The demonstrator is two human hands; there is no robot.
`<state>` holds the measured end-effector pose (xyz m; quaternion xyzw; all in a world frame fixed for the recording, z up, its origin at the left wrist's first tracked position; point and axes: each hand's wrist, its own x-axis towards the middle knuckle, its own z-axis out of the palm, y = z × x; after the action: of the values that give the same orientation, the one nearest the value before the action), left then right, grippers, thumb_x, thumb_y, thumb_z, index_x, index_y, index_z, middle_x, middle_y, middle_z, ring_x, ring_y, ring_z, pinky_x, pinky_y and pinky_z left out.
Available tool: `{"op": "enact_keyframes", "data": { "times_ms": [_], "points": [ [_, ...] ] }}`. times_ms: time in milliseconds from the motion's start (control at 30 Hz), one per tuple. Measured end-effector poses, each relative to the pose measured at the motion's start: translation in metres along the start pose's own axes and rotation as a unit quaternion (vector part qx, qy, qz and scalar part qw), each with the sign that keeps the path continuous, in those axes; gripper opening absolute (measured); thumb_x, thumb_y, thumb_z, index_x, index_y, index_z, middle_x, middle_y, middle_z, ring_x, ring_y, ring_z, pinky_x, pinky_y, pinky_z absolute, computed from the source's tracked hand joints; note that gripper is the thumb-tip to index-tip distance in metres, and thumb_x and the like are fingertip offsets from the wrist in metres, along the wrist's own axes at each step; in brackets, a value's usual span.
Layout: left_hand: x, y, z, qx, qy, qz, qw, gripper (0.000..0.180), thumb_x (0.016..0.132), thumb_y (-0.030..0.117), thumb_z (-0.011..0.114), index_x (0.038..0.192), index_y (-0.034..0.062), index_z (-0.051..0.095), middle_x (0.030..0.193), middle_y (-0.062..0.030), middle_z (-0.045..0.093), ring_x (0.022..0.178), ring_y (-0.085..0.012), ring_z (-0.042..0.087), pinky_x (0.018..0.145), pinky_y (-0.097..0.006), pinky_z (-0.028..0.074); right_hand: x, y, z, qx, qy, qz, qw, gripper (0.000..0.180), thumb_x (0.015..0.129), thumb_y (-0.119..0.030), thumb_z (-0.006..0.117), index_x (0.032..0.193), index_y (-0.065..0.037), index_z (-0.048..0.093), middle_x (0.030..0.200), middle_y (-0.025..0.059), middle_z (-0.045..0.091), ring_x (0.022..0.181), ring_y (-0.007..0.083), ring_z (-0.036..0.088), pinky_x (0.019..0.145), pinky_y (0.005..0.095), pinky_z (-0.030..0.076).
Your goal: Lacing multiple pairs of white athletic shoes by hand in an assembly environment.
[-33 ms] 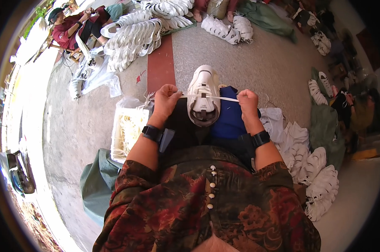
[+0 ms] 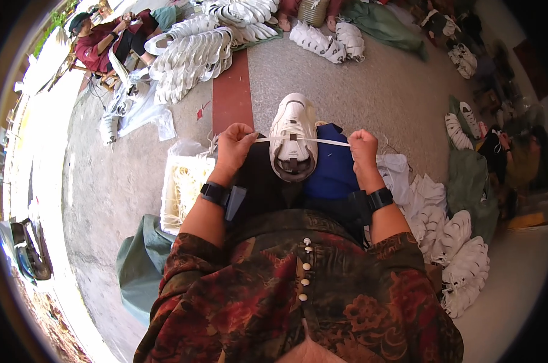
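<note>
A white sneaker [image 2: 294,109] rests between my knees, toe pointing away from me, its dark-lined opening toward me. From its lacing area a flat white shoelace [image 2: 328,143] runs out to both sides, pulled nearly straight. My left hand [image 2: 237,145] pinches one end of the lace left of the shoe. On the other side, my right hand [image 2: 363,149] is closed round the opposite end. Both hands are clear of the shoe itself. Each wrist wears a black strap with a dark block.
A white box of loose laces [image 2: 188,190] stands left of my knees, above a green cloth [image 2: 142,257]. White shoe uppers [image 2: 465,266] are heaped at right; another pile [image 2: 192,60] lies far left, near a seated person [image 2: 98,45]. Other people sit farther off.
My hands have moved slightly farther apart, left hand leftward and right hand rightward, each keeping its end of the shoelace. The sneaker stays in place.
</note>
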<state>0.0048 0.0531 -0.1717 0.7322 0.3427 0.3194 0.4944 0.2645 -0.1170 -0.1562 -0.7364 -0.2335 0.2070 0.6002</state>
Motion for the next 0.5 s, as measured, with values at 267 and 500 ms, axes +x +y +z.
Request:
{"op": "enact_keyframes", "data": {
  "times_ms": [267, 500],
  "points": [
    [-0.007, 0.049, 0.008, 0.195, -0.124, 0.026, 0.973, 0.025, 0.078, 0.024, 0.061, 0.090, 0.0018, 0.059, 0.072, -0.0157, 0.062, 0.066, -0.0290, 0.060, 0.061, -0.036, 0.047, -0.039, -0.044, 0.026, -0.340, -0.135, -0.206, 0.908, 0.029, 0.071, -0.021, 0.067, 0.086, -0.001, 0.054, 0.078, 0.0195, 0.058, 0.077, 0.0344, 0.056, 0.068, 0.0411, 0.045],
    [0.012, 0.052, 0.028, 0.253, -0.079, 0.079, 0.961, 0.018, 0.071, 0.019, 0.060, 0.081, 0.0039, 0.058, 0.074, -0.0173, 0.061, 0.074, -0.0344, 0.060, 0.066, -0.042, 0.048, -0.034, -0.040, 0.066, -0.397, -0.202, -0.258, 0.857, 0.031, 0.071, -0.008, 0.058, 0.099, 0.000, 0.049, 0.087, 0.0251, 0.055, 0.087, 0.0392, 0.053, 0.077, 0.0434, 0.045]
  ]
}}
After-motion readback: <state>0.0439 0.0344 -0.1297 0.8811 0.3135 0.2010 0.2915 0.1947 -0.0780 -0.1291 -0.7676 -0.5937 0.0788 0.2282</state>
